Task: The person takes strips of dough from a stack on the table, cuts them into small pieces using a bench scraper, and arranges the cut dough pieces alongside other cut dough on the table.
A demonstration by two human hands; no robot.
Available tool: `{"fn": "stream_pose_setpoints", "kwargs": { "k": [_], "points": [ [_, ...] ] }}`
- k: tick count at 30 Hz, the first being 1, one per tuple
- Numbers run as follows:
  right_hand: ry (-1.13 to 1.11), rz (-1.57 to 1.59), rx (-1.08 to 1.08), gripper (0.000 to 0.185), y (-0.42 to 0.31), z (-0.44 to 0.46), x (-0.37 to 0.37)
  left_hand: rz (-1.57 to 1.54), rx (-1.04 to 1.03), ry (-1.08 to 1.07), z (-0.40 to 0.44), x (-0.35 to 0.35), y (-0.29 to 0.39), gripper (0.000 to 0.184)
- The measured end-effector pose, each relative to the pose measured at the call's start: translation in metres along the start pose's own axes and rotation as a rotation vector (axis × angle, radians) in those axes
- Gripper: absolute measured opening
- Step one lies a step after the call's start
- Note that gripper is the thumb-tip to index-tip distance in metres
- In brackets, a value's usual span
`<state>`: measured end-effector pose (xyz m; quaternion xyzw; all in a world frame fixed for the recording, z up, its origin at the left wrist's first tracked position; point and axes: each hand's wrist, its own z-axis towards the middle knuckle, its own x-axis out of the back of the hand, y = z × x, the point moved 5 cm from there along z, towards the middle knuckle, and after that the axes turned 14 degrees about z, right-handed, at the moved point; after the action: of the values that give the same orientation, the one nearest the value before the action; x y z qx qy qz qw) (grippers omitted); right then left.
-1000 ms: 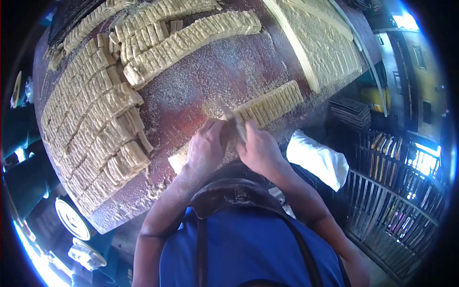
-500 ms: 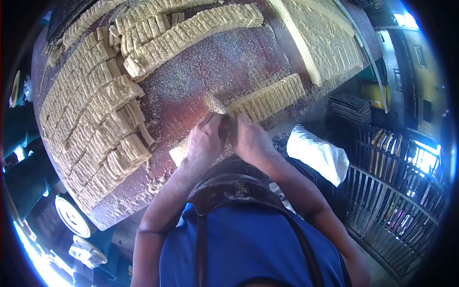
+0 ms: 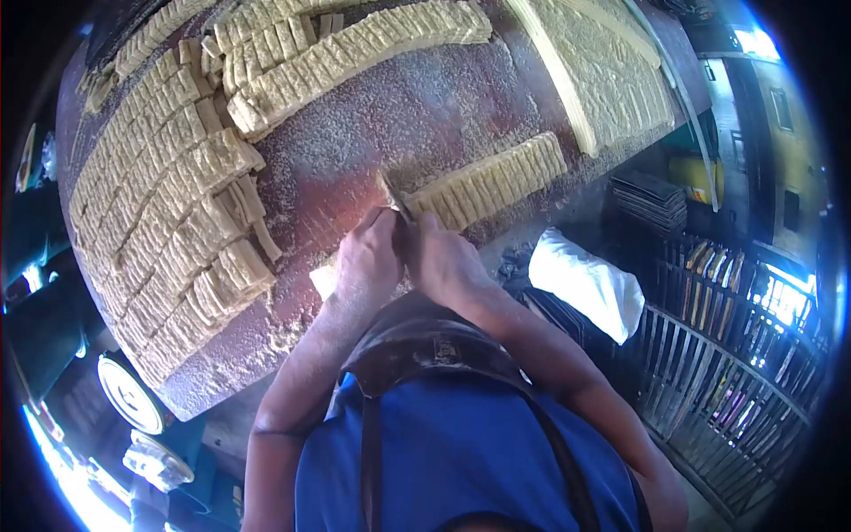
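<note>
A row of pale, crumb-dusted, dough-like slices [image 3: 496,182] lies on the reddish-brown table, its near left end at my hands. Across that end stands a knife blade [image 3: 395,197], tilted, its far tip pointing away from me. My right hand [image 3: 448,262] is closed around the near end of the knife, though the handle is mostly hidden. My left hand [image 3: 368,257] is closed right beside the blade, with fingers bent and their tips out of sight. Under the left wrist a pale block [image 3: 324,280] of the same stuff shows in part.
Many cut rows [image 3: 168,213] cover the table's left side, with a long curved row [image 3: 355,58] behind. A layered slab [image 3: 603,80] lies at the far right. Loose crumbs dust the table [image 3: 328,213]. Beyond its edge are a white sack [image 3: 587,284] and a metal rack [image 3: 709,363].
Both hands and the knife have shifted slightly left along the row. The blade now shows more edge-on and more tilted. The cut rows on the left stay as they were.
</note>
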<state>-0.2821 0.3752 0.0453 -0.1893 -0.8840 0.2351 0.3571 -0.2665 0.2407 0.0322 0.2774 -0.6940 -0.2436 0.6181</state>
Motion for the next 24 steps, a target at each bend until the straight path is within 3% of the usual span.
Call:
{"fn": "stream_pose_setpoints", "kwargs": {
  "k": [5,7,8,14,20,24],
  "points": [
    [0.0,0.033,0.072,0.04,0.004,-0.001,0.019,-0.051,-0.01,0.022,0.008,0.003,0.004,0.025],
    [0.25,0.069,0.434,0.045,-0.003,-0.024,0.024,-0.022,-0.011,0.062,0.006,0.001,0.003,0.026],
    [0.229,0.073,0.449,0.045,0.001,-0.018,0.019,-0.003,-0.026,0.087,0.003,0.0,0.003,0.027],
    [0.133,0.121,0.25,0.041,0.0,-0.011,0.024,0.02,-0.043,0.077,-0.009,0.016,0.005,0.036],
    [0.2,0.07,0.255,0.034,-0.015,-0.059,0.024,0.016,-0.042,0.01,-0.009,0.015,-0.003,0.037],
    [0.149,0.037,0.143,0.033,-0.022,-0.07,0.018,0.061,-0.079,-0.036,-0.008,0.014,-0.003,0.035]
  ]
}}
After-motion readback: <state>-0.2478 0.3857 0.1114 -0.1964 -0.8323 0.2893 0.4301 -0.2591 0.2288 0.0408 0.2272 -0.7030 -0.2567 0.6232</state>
